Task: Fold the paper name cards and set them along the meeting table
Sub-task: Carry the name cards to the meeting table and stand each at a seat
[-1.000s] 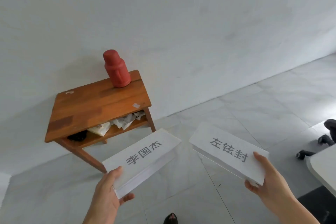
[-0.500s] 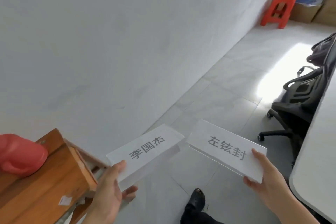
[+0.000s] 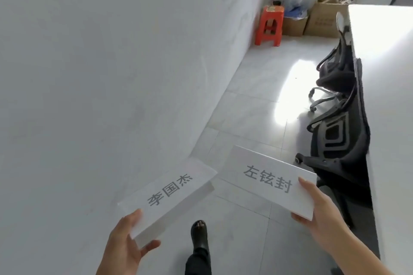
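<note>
I carry two folded white paper name cards, each printed with grey characters. My left hand (image 3: 125, 243) grips the near end of the left name card (image 3: 169, 194), thumb on top and fingers underneath. My right hand (image 3: 319, 210) pinches the right end of the right name card (image 3: 268, 178) the same way. Both cards are held flat above the tiled floor, side by side with a small gap between them. The white meeting table (image 3: 386, 87) runs along the right edge of the view, to the right of my right hand.
Black office chairs (image 3: 335, 138) are tucked against the table's left side. A white wall (image 3: 111, 73) fills the left. At the far end stand a red plastic stool (image 3: 269, 25) and cardboard boxes (image 3: 321, 20). My shoe (image 3: 199, 233) is on the tiles below the cards.
My view has swung right: the wooden side table and red flask have left the frame, and the meeting table, chairs, stool and boxes have come in. Both hands hold the cards as before.
</note>
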Demonstrator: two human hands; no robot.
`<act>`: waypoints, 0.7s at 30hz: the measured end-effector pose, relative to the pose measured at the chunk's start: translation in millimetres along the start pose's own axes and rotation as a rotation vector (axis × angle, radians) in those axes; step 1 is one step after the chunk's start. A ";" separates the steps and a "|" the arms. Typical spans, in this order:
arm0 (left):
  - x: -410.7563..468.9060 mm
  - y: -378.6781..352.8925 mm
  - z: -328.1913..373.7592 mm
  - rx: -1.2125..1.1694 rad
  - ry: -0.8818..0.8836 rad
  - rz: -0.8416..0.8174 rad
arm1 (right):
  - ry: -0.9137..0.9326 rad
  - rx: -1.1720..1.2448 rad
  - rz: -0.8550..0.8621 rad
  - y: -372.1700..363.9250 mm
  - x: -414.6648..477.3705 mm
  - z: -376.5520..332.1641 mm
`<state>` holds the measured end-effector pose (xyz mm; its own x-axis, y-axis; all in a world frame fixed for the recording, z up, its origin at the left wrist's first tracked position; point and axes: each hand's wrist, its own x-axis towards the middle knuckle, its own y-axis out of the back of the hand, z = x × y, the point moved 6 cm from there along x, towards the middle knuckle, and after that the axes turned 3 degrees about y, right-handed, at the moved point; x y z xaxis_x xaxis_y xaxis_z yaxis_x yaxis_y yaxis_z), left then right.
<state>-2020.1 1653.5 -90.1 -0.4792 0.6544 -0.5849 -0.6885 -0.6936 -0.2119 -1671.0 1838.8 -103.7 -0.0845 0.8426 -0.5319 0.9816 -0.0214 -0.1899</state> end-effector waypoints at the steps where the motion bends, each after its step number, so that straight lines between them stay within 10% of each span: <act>1: 27.4 -13.8 12.4 0.020 0.011 -0.036 | 0.008 0.019 0.028 -2.3 16.5 -6.1; 21: 313.8 -459.2 139.1 0.442 0.225 -0.691 | 0.319 0.481 0.583 82.1 185.8 -184.4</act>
<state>-1930.0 2219.2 -67.4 0.2145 0.7796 -0.5884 -0.9583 0.0517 -0.2809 -1574.5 2092.9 -66.0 0.5409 0.7356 -0.4079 0.6659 -0.6707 -0.3267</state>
